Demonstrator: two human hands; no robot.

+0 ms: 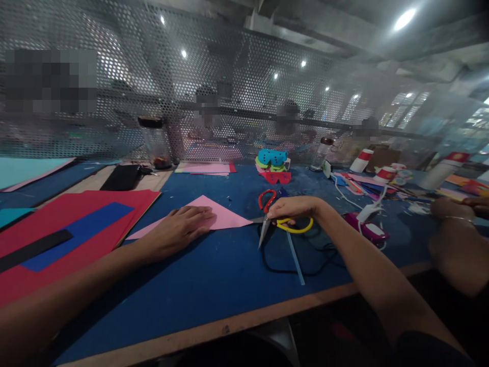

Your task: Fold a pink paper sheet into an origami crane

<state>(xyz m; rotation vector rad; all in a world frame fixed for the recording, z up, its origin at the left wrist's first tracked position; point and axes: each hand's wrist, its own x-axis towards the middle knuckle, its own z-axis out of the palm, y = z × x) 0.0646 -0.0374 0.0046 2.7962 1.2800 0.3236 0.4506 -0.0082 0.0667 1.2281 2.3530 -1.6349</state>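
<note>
On the blue table (pixel 160 295), the left hand (pixel 187 223) lies flat-fingered on pink paper (pixel 225 215) left of centre — the paper's right tip could tear if the right hand's (pixel 290 208) pinch on the open scissors (pixel 264 232) slips.

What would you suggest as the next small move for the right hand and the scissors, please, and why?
I would probably ease the scissors slightly toward the pink paper: the right hand holds them with the blades apart, one blade's end right by the paper's pointed right corner, while the left hand lies flat on the paper, which should help steady it.
</note>
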